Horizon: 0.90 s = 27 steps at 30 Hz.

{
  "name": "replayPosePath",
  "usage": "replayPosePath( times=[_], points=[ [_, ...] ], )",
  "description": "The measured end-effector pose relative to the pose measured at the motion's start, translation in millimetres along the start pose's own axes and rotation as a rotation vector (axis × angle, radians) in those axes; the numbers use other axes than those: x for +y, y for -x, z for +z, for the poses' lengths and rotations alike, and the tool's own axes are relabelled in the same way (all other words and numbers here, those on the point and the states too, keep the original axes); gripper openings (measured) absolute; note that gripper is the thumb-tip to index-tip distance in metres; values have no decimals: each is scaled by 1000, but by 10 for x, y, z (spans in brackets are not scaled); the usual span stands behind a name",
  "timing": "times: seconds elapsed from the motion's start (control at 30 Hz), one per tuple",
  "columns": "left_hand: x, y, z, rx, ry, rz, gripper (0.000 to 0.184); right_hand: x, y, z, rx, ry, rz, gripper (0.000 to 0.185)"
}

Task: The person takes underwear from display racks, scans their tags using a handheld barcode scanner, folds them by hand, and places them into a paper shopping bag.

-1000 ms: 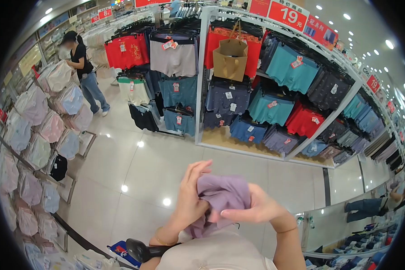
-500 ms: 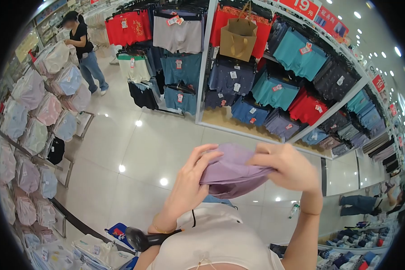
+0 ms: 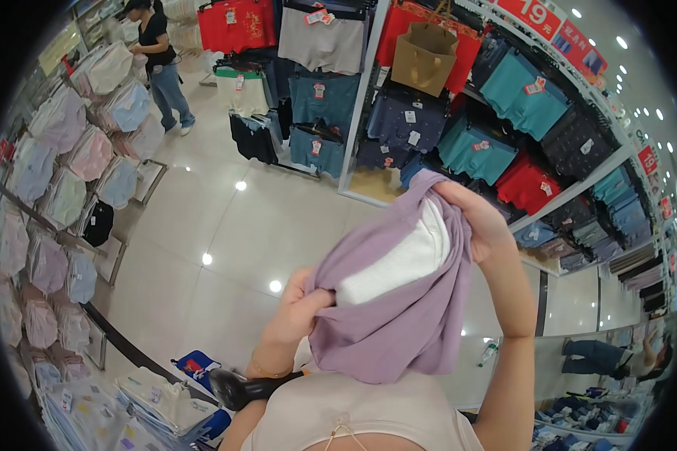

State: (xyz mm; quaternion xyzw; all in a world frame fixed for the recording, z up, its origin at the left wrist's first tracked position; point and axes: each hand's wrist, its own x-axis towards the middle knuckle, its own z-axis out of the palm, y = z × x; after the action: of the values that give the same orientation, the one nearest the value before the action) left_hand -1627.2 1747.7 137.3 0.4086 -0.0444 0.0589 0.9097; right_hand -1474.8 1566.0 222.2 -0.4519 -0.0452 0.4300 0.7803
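Observation:
A pair of soft purple underpants is held up in front of my chest, its opening stretched wide. Inside it a white textured lining panel shows. My left hand is closed on the edge at the lower left, thumb on the outside. At the upper right, my right hand grips the other side of the edge, with some fingers hidden behind the cloth. The lower part of the fabric hangs in folds against my shirt.
Racks of pale underwear line the left side. Ahead stands a display with teal shorts, red shorts and a brown paper bag. A person stands at the far left. A black rounded object sits by my left arm.
The purple underpants went from bunched between both hands to spread open, revealing the white lining. My right hand rose, and my left moved lower and left.

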Motion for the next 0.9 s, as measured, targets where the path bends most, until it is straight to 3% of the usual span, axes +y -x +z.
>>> replayPosePath(
  times=[0.03,0.2,0.27,0.33,0.5,0.6,0.7,0.83,0.9],
  points=[
    [21,-12,41,71,215,-14,33,31,-40,-9,10,-14,19,22],
    [157,-127,34,368,193,-183,55,101,-127,-149,-275,180,-70,30],
    [78,-219,49,-4,722,-31,58,193,-195,-229,-331,235,-50,30],
    [0,-277,-2,-180,953,51,60,299,-252,-268,-336,270,8,31],
    [-107,-292,-300,-52,825,49,62,719,-491,-600,-294,72,187,34],
    [-72,-335,-358,126,773,37,63,896,-557,-590,-205,-49,90,37],
    [1,-407,-322,211,558,-40,57,1113,-659,-632,-345,-517,-81,39],
    [-341,-398,-563,71,458,-34,32,1184,-827,-578,-236,-651,-255,39],
    [-411,-371,-692,-59,339,-73,19,1159,-811,-443,-349,-727,-273,40]
  ],
)
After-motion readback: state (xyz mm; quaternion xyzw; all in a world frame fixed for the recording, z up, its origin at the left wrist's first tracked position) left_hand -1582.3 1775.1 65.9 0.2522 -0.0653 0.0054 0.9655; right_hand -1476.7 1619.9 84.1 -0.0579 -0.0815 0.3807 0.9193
